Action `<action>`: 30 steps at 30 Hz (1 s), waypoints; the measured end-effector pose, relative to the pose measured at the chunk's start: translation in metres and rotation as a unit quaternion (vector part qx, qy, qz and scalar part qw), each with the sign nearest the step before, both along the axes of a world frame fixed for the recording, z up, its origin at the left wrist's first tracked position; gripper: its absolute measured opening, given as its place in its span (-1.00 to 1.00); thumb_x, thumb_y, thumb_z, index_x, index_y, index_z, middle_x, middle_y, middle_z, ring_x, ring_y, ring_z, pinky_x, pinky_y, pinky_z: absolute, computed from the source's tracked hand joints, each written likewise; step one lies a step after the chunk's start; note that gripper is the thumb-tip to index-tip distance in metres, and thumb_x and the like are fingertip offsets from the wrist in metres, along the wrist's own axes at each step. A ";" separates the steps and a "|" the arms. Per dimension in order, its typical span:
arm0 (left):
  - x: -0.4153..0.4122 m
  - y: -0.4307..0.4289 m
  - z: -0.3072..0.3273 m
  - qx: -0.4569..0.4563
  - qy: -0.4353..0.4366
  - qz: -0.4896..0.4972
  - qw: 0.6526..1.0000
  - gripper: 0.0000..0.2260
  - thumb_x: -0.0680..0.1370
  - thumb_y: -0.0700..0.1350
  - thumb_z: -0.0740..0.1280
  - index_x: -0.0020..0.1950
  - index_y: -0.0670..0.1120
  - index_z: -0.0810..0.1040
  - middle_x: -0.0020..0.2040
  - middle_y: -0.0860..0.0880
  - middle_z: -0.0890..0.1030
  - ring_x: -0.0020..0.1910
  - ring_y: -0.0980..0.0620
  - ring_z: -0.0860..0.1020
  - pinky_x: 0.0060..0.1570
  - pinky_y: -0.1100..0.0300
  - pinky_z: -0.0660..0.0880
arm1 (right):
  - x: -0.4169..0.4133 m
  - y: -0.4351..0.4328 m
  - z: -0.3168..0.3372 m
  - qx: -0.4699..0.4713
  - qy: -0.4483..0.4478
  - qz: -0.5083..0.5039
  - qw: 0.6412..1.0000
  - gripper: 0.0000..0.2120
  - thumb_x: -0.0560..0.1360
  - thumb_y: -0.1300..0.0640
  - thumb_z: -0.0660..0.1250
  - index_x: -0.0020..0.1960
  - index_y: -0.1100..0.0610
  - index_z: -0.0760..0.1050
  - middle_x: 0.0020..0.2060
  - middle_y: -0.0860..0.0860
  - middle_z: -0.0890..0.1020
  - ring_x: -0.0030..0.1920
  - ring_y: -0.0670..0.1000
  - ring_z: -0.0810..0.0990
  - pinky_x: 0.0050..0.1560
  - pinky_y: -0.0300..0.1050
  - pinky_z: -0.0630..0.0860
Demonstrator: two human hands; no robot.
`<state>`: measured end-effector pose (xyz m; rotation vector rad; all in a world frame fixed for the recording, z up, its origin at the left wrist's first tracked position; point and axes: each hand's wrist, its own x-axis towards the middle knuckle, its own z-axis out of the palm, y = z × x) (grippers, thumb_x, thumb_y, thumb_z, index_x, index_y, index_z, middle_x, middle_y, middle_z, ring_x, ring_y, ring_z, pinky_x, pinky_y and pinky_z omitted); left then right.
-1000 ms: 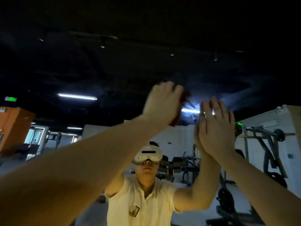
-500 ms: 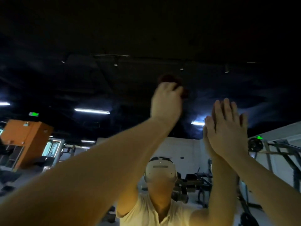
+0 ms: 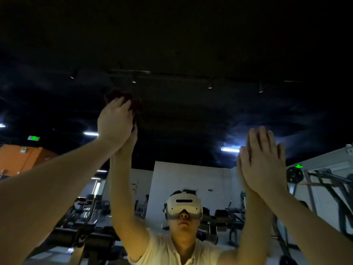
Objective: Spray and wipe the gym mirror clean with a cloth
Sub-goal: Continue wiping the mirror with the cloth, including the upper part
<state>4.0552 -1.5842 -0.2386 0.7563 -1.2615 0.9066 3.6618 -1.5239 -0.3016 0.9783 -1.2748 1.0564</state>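
Left hand (image 3: pixel 114 121): raised high, fingers curled over a bunched dark-red cloth (image 3: pixel 122 95), pressing it against the mirror (image 3: pixel 181 121) near the top of the reach.
Right hand (image 3: pixel 265 161): lower, well apart to the right, fingers straight and close together, palm flat on the glass, holding nothing.
Step in hand, by judgement: wiping the upper glass.
For a good result: firm, even pressure; overlapping strokes worked from the top downward; cloth refolded to a dry face against streaks; palm print of the bracing hand wiped last.
Spray bottle: not in view.
In reflection: person in white headset (image 3: pixel 184 206); gym machines (image 3: pixel 91 217) behind; barbell rack (image 3: pixel 324 180) at right; orange wall (image 3: pixel 23 159) at left; strip light (image 3: pixel 230 149) on a dark ceiling.
Obstruction: nothing seen on the glass; dim light likely to hide smears.
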 end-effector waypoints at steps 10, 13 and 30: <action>-0.191 0.053 -0.040 -0.060 -0.205 -0.077 0.974 -0.61 0.58 -0.20 0.42 0.42 -0.11 0.58 0.47 -0.14 0.53 0.54 -0.13 0.39 0.64 -0.05 0.11 | -0.007 0.000 -0.002 0.008 0.009 0.016 1.000 -0.37 0.70 -0.15 -0.18 0.67 0.15 0.06 0.64 0.20 0.14 0.65 0.21 0.07 0.60 0.28 0.00; -0.160 0.042 -0.038 -0.059 -0.275 -0.032 0.959 -0.53 0.64 -0.17 0.38 0.55 -0.03 0.44 0.61 -0.06 0.36 0.64 -0.04 0.23 0.59 0.06 -0.17 | -0.013 0.000 -0.003 0.013 0.019 0.004 1.000 -0.37 0.70 -0.15 -0.18 0.68 0.12 0.02 0.65 0.18 0.10 0.65 0.19 0.05 0.62 0.28 0.00; -0.022 -0.007 -0.042 0.042 0.036 -0.110 0.992 -0.53 0.65 -0.13 0.12 0.55 -0.19 0.42 0.60 -0.21 0.34 0.64 -0.20 0.20 0.64 -0.17 0.06 | 0.007 0.002 -0.004 0.025 -0.036 -0.006 0.999 -0.37 0.68 -0.11 -0.23 0.68 0.13 0.02 0.66 0.18 0.05 0.66 0.18 0.00 0.63 0.25 -0.09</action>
